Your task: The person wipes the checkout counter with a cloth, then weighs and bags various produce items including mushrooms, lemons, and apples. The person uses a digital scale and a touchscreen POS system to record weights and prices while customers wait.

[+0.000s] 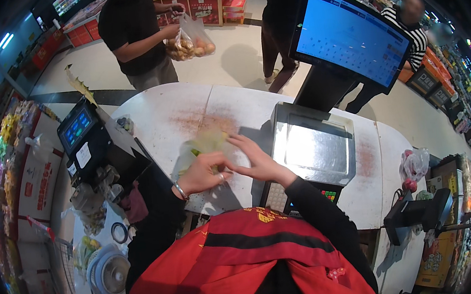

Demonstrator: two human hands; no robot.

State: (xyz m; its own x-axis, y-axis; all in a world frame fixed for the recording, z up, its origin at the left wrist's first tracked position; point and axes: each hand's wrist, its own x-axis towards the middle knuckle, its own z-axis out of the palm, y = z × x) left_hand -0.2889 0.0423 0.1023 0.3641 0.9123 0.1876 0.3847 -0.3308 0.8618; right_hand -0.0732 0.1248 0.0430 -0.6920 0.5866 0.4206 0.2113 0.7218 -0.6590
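Before me on the white counter (pixel 137 110) is a clear plastic bag (pixel 207 143), blurred, with something green and yellowish inside. My left hand (pixel 204 174), with a bracelet at its wrist and a ring, has its fingers curled at the near side of the bag; whether it grips the plastic is not plain. My right hand (pixel 258 159) reaches in from the right, fingers spread beside the bag and close to the left fingertips. To its right stands a scale with a shiny metal plate (pixel 315 145) and a keypad (pixel 329 195).
A monitor (pixel 351 38) rises behind the scale. A black touchscreen device (pixel 78 127) stands left, with a small fan (pixel 113 274) nearer me. Bagged red produce (pixel 414 165) lies right. Across the counter a person (pixel 133 33) holds a bag of produce (pixel 190 44); other people stand further right.
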